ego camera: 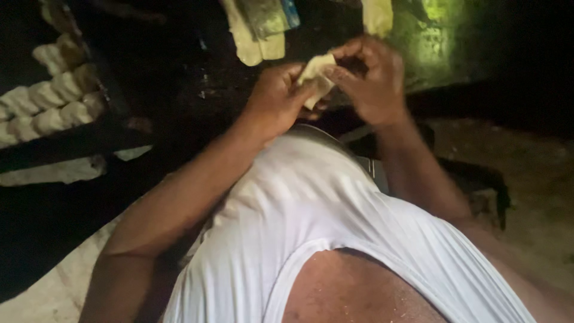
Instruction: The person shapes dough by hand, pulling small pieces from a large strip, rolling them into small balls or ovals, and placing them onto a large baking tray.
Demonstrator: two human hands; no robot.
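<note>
Pale dough piece (315, 76) pinched between two hands.
Left hand (276, 98) and right hand (372, 75) both grasp it with curled fingers; folded dough pieces (51, 101) lie in rows at left.

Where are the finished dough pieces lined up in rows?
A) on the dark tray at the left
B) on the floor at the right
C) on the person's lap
A: pale folded dough pieces sit in rows on the dark tray at the left.
</note>
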